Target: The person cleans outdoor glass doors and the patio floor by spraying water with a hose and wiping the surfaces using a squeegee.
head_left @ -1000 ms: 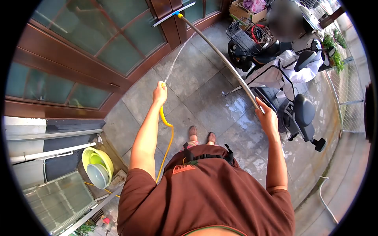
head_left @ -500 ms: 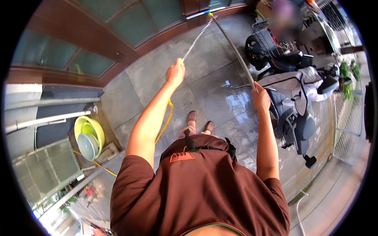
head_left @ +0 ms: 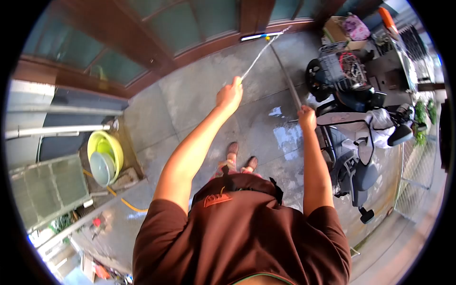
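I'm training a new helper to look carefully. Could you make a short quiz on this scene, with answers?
1. Which hand grips the long pole?
2. True or false: a water jet runs from the left hand toward the foot of the brown door frame.
3. The large tub at the picture's left is: A red, B yellow, C black.

Key:
1. The right hand.
2. True.
3. B.
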Demonstrator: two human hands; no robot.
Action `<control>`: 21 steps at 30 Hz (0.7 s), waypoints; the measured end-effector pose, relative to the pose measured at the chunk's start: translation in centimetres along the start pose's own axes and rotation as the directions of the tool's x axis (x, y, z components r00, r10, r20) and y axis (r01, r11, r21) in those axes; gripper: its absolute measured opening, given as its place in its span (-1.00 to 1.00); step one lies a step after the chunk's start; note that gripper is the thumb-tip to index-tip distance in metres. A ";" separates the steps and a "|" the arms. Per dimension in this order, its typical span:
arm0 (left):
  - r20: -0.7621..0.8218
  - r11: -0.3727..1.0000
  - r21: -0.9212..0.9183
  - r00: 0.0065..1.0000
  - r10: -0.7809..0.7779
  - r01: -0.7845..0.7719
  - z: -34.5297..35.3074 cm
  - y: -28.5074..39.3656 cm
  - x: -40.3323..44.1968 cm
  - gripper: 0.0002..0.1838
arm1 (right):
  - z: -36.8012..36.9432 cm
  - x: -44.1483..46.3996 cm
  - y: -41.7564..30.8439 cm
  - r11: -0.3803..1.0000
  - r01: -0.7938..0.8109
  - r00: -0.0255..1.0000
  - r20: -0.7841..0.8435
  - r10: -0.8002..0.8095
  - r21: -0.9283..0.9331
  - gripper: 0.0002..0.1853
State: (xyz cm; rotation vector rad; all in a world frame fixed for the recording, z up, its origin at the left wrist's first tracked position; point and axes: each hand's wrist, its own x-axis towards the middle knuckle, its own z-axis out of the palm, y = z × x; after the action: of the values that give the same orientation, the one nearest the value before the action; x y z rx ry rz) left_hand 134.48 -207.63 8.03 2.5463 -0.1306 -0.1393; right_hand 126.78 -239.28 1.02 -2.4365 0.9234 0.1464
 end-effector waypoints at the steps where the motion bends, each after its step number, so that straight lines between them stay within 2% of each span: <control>1: 0.000 1.000 0.003 1.000 -0.002 0.002 -0.4 0.5 0.5 -0.78 | -1.1 -1.1 0.2 1.000 -0.012 1.000 0.002 0.012 0.029 -0.62; 3: 0.005 1.000 0.013 1.000 -0.022 0.022 -1.0 1.2 1.0 -0.78 | -2.9 -1.8 1.9 0.993 -0.104 0.994 0.046 0.101 0.061 -0.61; 5: -0.034 1.000 -0.001 0.999 0.012 -0.012 -1.4 2.2 1.6 -0.78 | -7.6 -5.0 1.1 0.994 -0.063 0.997 0.055 0.058 0.093 -0.60; 7: -0.079 0.999 -0.015 0.996 0.032 -0.033 -1.7 3.2 2.3 -0.78 | -10.7 -6.6 2.5 0.988 -0.096 0.992 0.088 0.085 0.125 -0.61; 9: -0.127 0.998 -0.037 0.991 0.039 -0.044 -1.5 4.3 3.0 -0.78 | -11.6 -6.9 6.1 0.994 0.084 0.991 -0.106 -0.075 0.073 -0.62; 11: -0.158 0.997 -0.046 0.986 0.050 -0.058 -1.5 5.4 3.6 -0.78 | -16.2 -10.3 4.0 0.987 -0.035 0.999 -0.021 0.039 0.158 -0.62; 14: -0.190 0.998 -0.031 0.980 0.055 -0.062 -1.7 6.6 4.4 -0.78 | -20.2 -13.4 4.0 0.982 -0.009 0.995 -0.097 0.027 0.188 -0.62; 18: -0.236 0.996 -0.025 0.968 0.081 -0.089 -2.3 7.2 5.0 -0.79 | -23.4 -15.5 4.9 0.937 0.025 0.987 -0.156 0.032 0.348 -0.61; 21: -0.274 0.993 -0.025 0.956 0.106 -0.117 -1.7 6.2 5.7 -0.81 | -26.3 -17.2 3.9 0.925 0.086 0.972 -0.236 0.004 0.370 -0.59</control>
State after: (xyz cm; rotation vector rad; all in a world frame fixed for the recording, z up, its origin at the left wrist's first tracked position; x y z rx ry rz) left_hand 139.97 -212.60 12.48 2.4814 -0.1616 0.2506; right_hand 109.04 -245.02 26.60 -2.1352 0.9019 -0.3153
